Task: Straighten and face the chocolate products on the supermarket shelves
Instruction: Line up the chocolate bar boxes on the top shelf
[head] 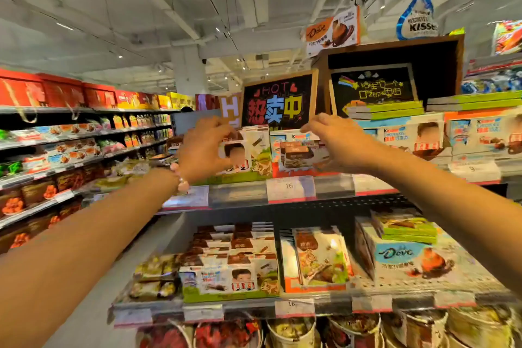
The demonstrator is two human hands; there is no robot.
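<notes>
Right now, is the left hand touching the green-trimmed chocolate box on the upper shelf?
Touching. The head view shows the left hand wrapped over the left side of the green-trimmed chocolate box, fingers overlapping its face with no gap.

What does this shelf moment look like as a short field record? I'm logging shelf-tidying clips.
setting: supermarket aisle, chocolate shelves
left hand: raised to the upper shelf, fingers on a green-edged chocolate box
right hand: raised to the same shelf, at an orange-edged chocolate box; grip unclear
left wrist: pink bead bracelet
behind the boxes: chalkboard sign reading HOT
price tag below the hands: shows 16
lower shelf: Dove box at right, stacked chocolate packs at left
</notes>
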